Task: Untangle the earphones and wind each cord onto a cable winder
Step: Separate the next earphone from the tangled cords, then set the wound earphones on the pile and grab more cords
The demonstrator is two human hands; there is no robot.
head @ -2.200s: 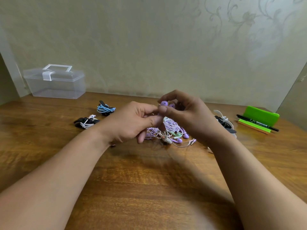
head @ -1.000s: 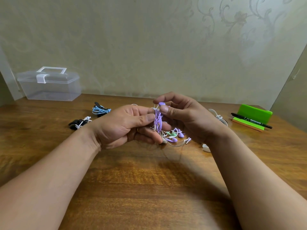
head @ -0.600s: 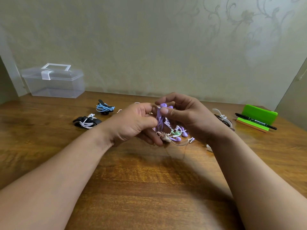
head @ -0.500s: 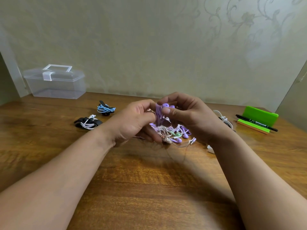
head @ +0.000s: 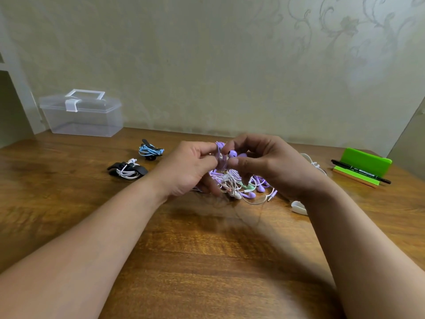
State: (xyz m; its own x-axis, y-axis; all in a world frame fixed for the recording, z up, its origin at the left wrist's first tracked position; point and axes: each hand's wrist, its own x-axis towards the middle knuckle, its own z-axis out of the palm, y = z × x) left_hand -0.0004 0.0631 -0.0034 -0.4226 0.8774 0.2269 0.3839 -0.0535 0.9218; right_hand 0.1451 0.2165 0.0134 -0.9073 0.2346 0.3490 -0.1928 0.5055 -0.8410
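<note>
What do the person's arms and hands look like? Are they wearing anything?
The left arm and right arm are bare, with no sleeves in view. The left hand and right hand wear no gloves; no ring, watch or bracelet shows.

Two bare arms are being captured. Left forearm (head: 103, 238) and right forearm (head: 345, 238) are being shown uncovered from wrist to frame edge. Left hand (head: 188, 171) and right hand (head: 276, 169) are likewise being shown bare. A short-trimmed thumbnail (head: 234, 161) is being seen on the right hand. The near-lens ends of both arms are being rendered wide and slightly blurred.
</note>
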